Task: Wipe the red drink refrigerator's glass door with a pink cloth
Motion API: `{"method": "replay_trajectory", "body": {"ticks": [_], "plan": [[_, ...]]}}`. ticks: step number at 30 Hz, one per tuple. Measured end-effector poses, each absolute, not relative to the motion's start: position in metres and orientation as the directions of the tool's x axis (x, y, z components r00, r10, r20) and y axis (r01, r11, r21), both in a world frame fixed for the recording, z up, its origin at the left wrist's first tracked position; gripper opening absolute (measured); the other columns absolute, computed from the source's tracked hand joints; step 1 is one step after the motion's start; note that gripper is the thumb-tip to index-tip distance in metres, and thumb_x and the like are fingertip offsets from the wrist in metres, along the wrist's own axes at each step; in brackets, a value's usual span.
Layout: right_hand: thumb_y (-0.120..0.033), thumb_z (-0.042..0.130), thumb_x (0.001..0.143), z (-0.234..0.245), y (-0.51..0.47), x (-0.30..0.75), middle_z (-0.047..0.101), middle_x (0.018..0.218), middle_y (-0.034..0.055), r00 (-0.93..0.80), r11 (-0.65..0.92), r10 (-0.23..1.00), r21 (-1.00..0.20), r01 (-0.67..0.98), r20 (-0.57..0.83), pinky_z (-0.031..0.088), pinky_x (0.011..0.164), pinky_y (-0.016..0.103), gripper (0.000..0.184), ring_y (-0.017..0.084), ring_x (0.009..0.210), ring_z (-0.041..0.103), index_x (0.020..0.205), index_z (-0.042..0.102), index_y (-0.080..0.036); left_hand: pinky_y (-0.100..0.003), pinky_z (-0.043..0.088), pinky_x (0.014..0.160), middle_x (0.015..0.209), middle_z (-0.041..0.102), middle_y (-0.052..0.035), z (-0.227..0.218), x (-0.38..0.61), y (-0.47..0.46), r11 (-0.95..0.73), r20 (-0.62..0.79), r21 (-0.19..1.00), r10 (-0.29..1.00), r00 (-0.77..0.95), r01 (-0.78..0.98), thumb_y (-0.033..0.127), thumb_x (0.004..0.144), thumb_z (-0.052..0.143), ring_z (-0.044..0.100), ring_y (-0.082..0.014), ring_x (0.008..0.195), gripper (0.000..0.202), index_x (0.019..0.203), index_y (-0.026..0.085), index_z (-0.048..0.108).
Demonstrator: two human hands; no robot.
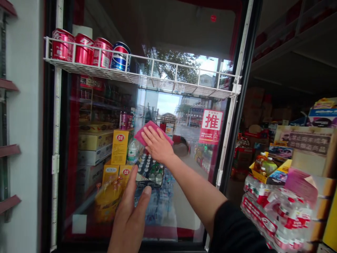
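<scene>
My right hand (157,144) presses a pink cloth (147,130) flat against the glass door (189,196) of a drinks cooler, fingers stretched over the cloth. Lower down, my left hand (130,218) is raised with its fingers apart, palm toward the glass, holding nothing; whether it touches the glass I cannot tell. A red and white push sticker (211,126) is stuck on the glass to the right of the cloth. The glass mirrors a street and stacked goods.
A white wire rack (147,79) on the door holds several cans (86,49) at its left end. Packs of bottled drinks (273,214) and boxes are stacked at the right. A wall with red shelf edges (9,150) is at the left.
</scene>
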State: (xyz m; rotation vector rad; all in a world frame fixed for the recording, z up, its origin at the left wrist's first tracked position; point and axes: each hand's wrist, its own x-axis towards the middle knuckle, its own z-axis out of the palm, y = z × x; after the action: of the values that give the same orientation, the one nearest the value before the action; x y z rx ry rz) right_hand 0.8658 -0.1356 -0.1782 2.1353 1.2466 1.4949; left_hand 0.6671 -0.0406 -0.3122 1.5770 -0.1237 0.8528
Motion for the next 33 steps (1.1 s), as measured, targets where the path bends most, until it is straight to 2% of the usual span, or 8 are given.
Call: {"method": "replay_trajectory", "body": {"ticks": [2, 5, 8, 11, 17, 25, 33], "plan": [[-0.037, 0.054, 0.112, -0.179, -0.162, 0.867, 0.024, 0.184, 0.0147, 0.097, -0.595, 0.766, 0.643, 0.483, 0.636, 0.013, 0.141, 0.057, 0.073, 0.034, 0.171, 0.02, 0.174, 0.03, -0.009, -0.053, 0.015, 0.141, 0.18, 0.037, -0.0017, -0.312, 0.664, -0.037, -0.191, 0.547, 0.835, 0.399, 0.736, -0.517, 0.057, 0.105, 0.061, 0.029, -0.0291, 0.17, 0.074, 0.173, 0.036, 0.038], [-0.036, 0.054, 0.111, -0.189, -0.219, 0.87, 0.03, 0.182, 0.0144, 0.135, -0.687, 0.697, 0.601, 0.409, 0.704, 0.013, 0.141, 0.057, 0.071, 0.032, 0.171, 0.022, 0.174, 0.033, -0.013, -0.051, 0.016, 0.141, 0.18, 0.038, -0.002, -0.316, 0.66, -0.022, -0.148, 0.506, 0.857, 0.423, 0.751, -0.494, 0.057, 0.105, 0.062, 0.029, -0.0293, 0.17, 0.076, 0.173, 0.034, 0.037], [-0.037, 0.055, 0.109, -0.208, -0.285, 0.871, 0.035, 0.179, 0.0179, 0.162, -0.792, 0.59, 0.529, 0.305, 0.791, 0.019, 0.139, 0.061, 0.072, 0.034, 0.169, 0.027, 0.174, 0.034, -0.013, -0.05, 0.015, 0.141, 0.18, 0.038, -0.0011, -0.324, 0.655, 0.0, -0.13, 0.503, 0.856, 0.437, 0.746, -0.501, 0.058, 0.103, 0.064, 0.027, -0.029, 0.17, 0.078, 0.173, 0.034, 0.037], [-0.039, 0.054, 0.108, -0.228, -0.334, 0.874, 0.041, 0.176, 0.0212, 0.148, -0.842, 0.528, 0.493, 0.217, 0.836, 0.026, 0.136, 0.065, 0.073, 0.037, 0.167, 0.032, 0.173, 0.036, -0.012, -0.049, 0.011, 0.142, 0.182, 0.032, 0.0031, -0.335, 0.651, 0.026, -0.138, 0.485, 0.867, 0.452, 0.749, -0.478, 0.063, 0.104, 0.061, 0.021, -0.0271, 0.172, 0.078, 0.173, 0.038, 0.035], [-0.038, 0.048, 0.108, -0.237, -0.325, 0.879, 0.037, 0.177, 0.0242, 0.13, -0.889, 0.453, 0.436, 0.14, 0.882, 0.028, 0.134, 0.068, 0.076, 0.04, 0.169, 0.027, 0.174, 0.031, -0.007, -0.053, 0.013, 0.142, 0.183, 0.03, 0.0045, -0.351, 0.651, 0.062, -0.101, 0.409, 0.904, 0.481, 0.775, -0.415, 0.067, 0.103, 0.058, 0.023, -0.0284, 0.172, 0.08, 0.174, 0.041, 0.032], [-0.04, 0.05, 0.11, -0.207, -0.211, 0.877, 0.034, 0.179, 0.0196, 0.164, -0.776, 0.626, 0.588, 0.229, 0.762, 0.021, 0.137, 0.065, 0.072, 0.038, 0.17, 0.025, 0.174, 0.034, -0.011, -0.052, 0.014, 0.141, 0.184, 0.027, 0.0022, -0.371, 0.648, 0.078, -0.109, 0.416, 0.903, 0.459, 0.785, -0.415, 0.062, 0.105, 0.057, 0.016, -0.0285, 0.173, 0.076, 0.174, 0.039, 0.034], [-0.035, 0.05, 0.112, -0.172, -0.077, 0.874, 0.026, 0.183, 0.0135, 0.111, -0.578, 0.796, 0.692, 0.432, 0.595, 0.014, 0.14, 0.062, 0.072, 0.035, 0.172, 0.018, 0.176, 0.028, -0.012, -0.054, 0.016, 0.14, 0.181, 0.035, 0.0018, -0.373, 0.629, 0.091, -0.097, 0.412, 0.897, 0.539, 0.735, -0.432, 0.058, 0.107, 0.054, 0.027, -0.0277, 0.17, 0.07, 0.172, 0.039, 0.038]]}}
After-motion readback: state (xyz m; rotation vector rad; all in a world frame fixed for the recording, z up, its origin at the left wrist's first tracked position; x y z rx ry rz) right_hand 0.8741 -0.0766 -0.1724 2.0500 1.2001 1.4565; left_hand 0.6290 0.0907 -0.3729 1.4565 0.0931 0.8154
